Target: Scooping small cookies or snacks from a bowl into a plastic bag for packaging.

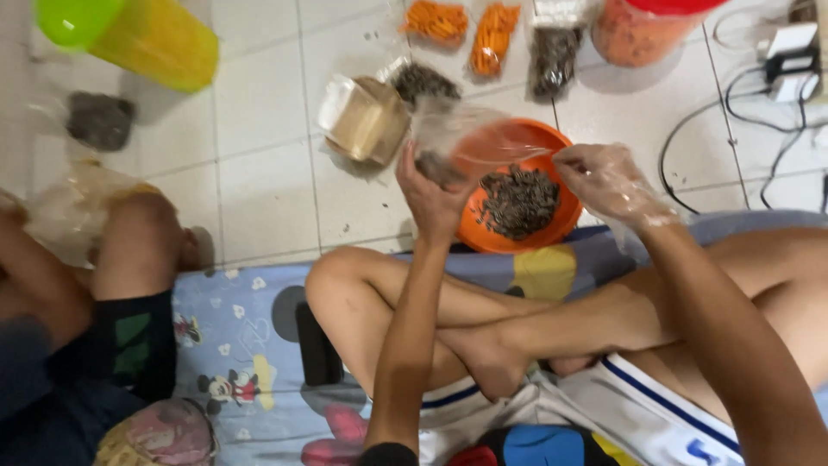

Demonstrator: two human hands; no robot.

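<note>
I sit cross-legged on a patterned mat. My left hand (429, 192) holds a small clear plastic bag (466, 134) with dark bits at its bottom, open over an orange bowl (552, 226). The bowl holds a heap of dark dried pieces (520, 201). My right hand (608, 179), in a thin clear plastic glove, pinches the far edge of the bag's mouth above the bowl's right side.
On the white tiles lie filled bags of dark pieces (554, 59), bags of orange sticks (493, 34), a wrapped tan block (369, 121), a yellow jug with green lid (147, 34), an orange tub (642, 30) and cables (759, 103). Another person's legs (129, 259) sit left.
</note>
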